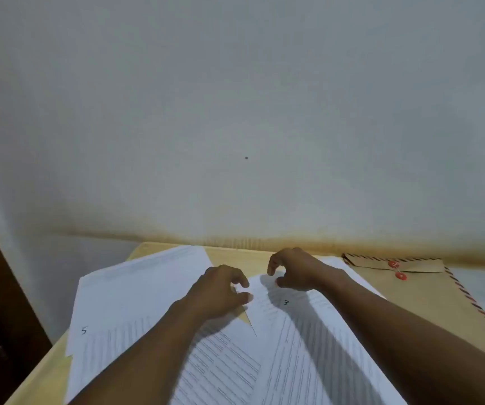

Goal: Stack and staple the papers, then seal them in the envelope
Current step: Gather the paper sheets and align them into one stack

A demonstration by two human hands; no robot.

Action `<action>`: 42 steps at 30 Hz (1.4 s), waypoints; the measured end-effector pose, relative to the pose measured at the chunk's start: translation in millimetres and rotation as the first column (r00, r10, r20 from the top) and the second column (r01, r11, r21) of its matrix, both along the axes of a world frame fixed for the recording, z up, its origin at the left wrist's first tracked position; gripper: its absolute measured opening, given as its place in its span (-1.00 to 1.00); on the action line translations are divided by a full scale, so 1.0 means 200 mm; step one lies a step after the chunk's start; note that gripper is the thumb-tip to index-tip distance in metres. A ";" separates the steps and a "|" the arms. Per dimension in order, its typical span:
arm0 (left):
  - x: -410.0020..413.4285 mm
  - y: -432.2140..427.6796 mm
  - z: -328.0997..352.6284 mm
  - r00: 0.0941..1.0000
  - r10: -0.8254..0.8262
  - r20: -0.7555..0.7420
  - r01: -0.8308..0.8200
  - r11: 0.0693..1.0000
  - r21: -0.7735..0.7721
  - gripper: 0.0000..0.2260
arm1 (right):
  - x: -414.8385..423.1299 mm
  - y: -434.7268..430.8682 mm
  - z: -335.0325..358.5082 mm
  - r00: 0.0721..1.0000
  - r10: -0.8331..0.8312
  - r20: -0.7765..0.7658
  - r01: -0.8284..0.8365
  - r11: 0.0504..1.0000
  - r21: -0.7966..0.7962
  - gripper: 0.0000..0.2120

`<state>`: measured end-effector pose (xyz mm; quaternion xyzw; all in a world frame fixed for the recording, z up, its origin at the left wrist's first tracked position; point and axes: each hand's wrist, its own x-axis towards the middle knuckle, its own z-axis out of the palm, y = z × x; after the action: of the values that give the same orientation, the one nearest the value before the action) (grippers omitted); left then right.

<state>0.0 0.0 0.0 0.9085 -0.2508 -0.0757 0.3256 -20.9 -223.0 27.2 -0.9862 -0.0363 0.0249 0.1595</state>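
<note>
A bare wall (pixel 235 112) backs the counter (pixel 236 254). Loose papers (pixel 136 296) lie fanned and overlapping on it, with the envelope (pixel 416 290) to their right. The left hand (pixel 220 290) pinches a corner of sheet 3 (pixel 290 325). The right hand (pixel 296 273) curls at its top edge, and I cannot tell if it grips. Tugging could crease the sheet or scatter the rest.

The table (pixel 236 253) is light yellow wood. White papers (pixel 223 363) with printed lines lie spread over its left and middle parts, one over another. A sheet with a 5 (pixel 130 302) written on it lies on the left. A sheet with a 3 (pixel 290 325) lies in the middle, on top of other sheets. A small bit of wood shows between them. On the right, just beside the papers, lies a brown envelope (pixel 419 305) with a red and blue striped edge. Its flap and two red buttons (pixel 400 276) are at the far end.
</note>
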 end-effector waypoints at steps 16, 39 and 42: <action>0.15 -0.10 -0.18 0.999 0.028 0.042 -0.030 0.999 0.040 -0.64 | 0.25 -0.02 -0.11 0.995 0.076 -0.062 -0.079 0.996 -0.049 -0.72; 0.12 -0.13 0.23 0.958 0.266 0.106 -0.220 0.921 -0.321 -0.80 | 0.03 -0.13 0.43 0.663 -0.226 0.714 -0.011 0.950 0.311 -0.78; 0.08 -0.11 0.36 0.923 0.336 0.189 -0.219 0.860 -0.460 -0.79 | -0.07 -0.13 0.50 0.585 -0.251 0.771 -0.024 0.945 0.326 -0.78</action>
<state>16.6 -21.1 72.6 0.8426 -0.1674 0.1508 0.4892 -34.0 -248.7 127.9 -0.8543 -0.0436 -0.4385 0.2756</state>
